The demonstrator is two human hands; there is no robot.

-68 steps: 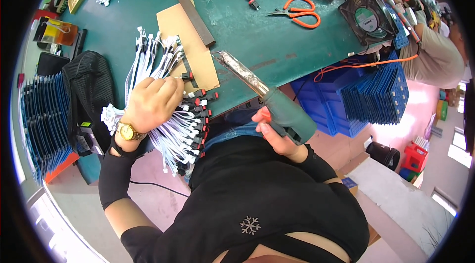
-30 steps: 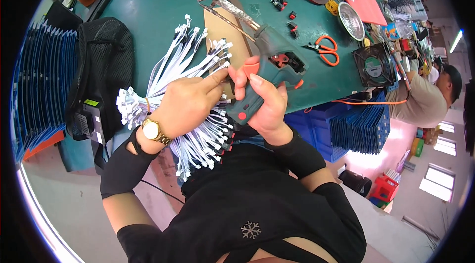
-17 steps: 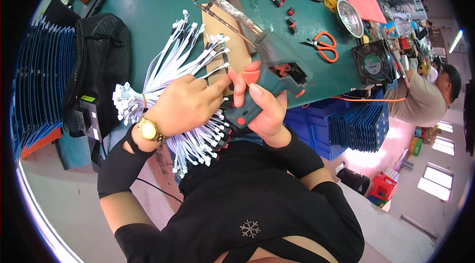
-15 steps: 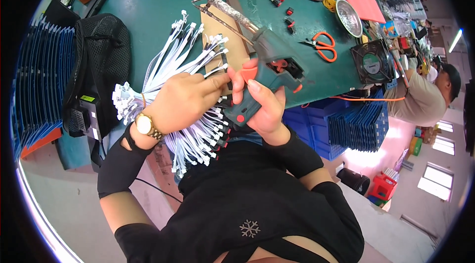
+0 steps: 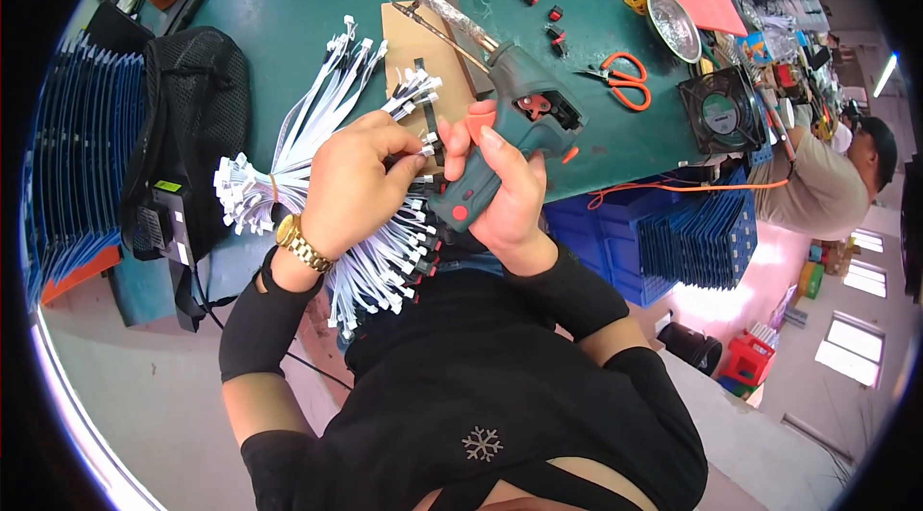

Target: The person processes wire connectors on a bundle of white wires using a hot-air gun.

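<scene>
Two-handed, grips soldering gun (image 5: 532,78) by its handle (image 5: 465,200) in right hand (image 5: 511,192), likely for trigger (image 5: 480,121) reach; apparently pinches wire plug (image 5: 430,139) in left hand (image 5: 358,179), perhaps for steadiness.

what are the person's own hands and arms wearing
The left hand and right hand are ungloved. A gold-coloured watch with a link band circles the left wrist. A black left forearm sleeve and right forearm sleeve end in bare gaps below the black top's short sleeves.
</scene>
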